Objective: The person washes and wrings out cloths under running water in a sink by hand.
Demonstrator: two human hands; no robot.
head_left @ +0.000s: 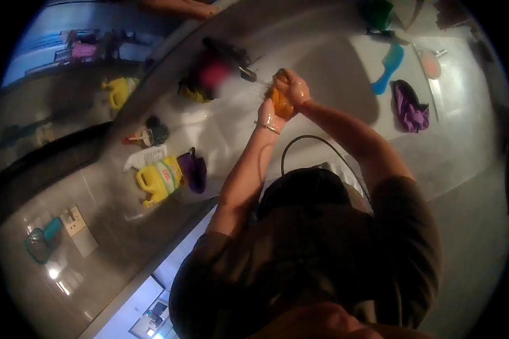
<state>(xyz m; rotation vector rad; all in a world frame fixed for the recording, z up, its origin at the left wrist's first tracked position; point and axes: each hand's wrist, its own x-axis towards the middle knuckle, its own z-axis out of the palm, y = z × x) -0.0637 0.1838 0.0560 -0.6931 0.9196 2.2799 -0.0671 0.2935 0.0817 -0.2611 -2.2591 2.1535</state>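
At the lower left, a teal-handled mesh strainer (38,246) hangs against glossy tiles, seemingly stored off the tabletop (447,148). Next, a glossy yellow plastic jug (159,179) with a looped handle stands near the wall, probably to spare working room, beside a crumpled dark-purple cloth (194,172). At upper centre, a metal-tipped spout (246,74) points at a wet, soft-looking orange piece (281,104), its material unclear, apparently held there for the water. The left hand (272,117) supports it from below, the right hand (296,93) covers it; both sets of fingers grasp it. Rightward lie a smooth, long-handled blue plastic tool (388,68) and a wrinkled, shiny purple fabric piece (411,108), seemingly kept within reach.
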